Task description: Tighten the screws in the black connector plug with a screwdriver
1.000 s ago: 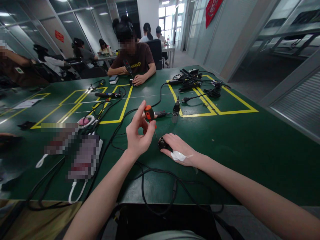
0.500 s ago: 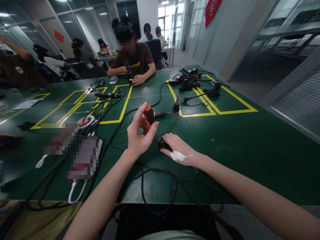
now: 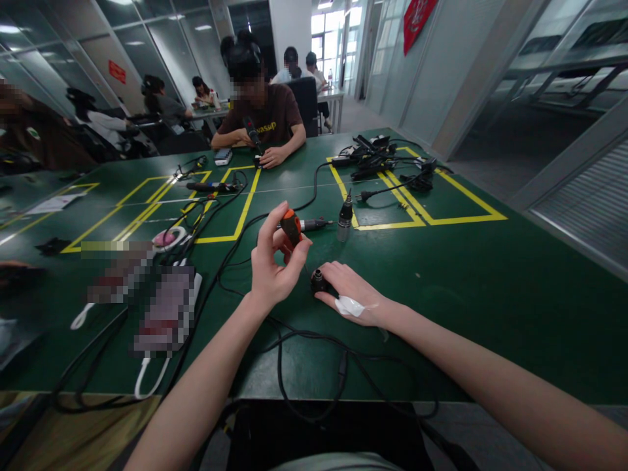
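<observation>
Two hands at work over the green counter point(image 3: 490, 281), near its front edge. Left hand point(image 3: 273, 261) raised off the surface, fingers curled, thumb and fingertips pinching the orange-and-black handle of a small screwdriver point(image 3: 291, 229); handle sits upright between the fingertips, its shaft running down toward the black plug point(image 3: 318, 281). Right hand point(image 3: 350, 291) lies low on the counter, just right of the screwdriver, fingers closed loosely round the small black round plug, whose open end faces up and toward the left hand. White plaster point(image 3: 350, 305) stuck on the back of the right hand, near the wrist.

Beyond the screwdriver, further from the person: a dark pen-shaped tool point(image 3: 314, 224) lying flat, and just right of it a short grey-and-black cylinder point(image 3: 345, 219) standing upright. Black cables point(image 3: 294, 353) loop across the counter below and left of the screwdriver, some dropping over the front edge. Yellow tape lines point(image 3: 245, 209) mark out boxes on the counter behind the screwdriver. Well beyond and right of it, a heap of black adapters and leads point(image 3: 373, 154). Far side of the counter, straight past the screwdriver, another person in a dark shirt point(image 3: 267, 121) sits with both forearms on the surface.
</observation>
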Available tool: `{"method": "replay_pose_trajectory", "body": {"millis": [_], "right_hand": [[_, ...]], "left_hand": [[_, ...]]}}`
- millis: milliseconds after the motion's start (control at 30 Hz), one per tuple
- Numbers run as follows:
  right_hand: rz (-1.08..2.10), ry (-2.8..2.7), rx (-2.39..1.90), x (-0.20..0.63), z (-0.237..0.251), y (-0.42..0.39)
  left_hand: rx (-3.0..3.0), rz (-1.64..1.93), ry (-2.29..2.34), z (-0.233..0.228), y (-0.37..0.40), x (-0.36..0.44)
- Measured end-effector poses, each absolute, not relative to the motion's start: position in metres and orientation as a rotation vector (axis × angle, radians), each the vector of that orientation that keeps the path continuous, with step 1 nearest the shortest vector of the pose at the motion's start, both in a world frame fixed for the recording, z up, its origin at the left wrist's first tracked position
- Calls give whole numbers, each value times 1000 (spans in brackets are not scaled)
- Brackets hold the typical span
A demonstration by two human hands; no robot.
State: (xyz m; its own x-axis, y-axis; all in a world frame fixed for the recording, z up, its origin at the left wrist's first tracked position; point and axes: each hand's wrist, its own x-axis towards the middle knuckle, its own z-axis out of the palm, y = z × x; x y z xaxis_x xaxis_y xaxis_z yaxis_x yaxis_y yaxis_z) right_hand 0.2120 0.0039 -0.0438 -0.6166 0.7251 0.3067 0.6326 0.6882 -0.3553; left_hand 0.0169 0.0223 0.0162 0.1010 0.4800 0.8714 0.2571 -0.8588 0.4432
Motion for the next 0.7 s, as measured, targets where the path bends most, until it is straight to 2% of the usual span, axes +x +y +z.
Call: {"method": "replay_pose_trajectory", "body": {"millis": [267,500,700], "right_hand": [[301,-2465,-1039,213,-46,4],[311,-2471,-1041,213,-46,4],[298,-2488,-1038,213,-43,4]], "left_hand": [[2260,1928,891,20,24,16],[2202,1847,680,17,21,17],[2255,1966,851,17,26,16]]}}
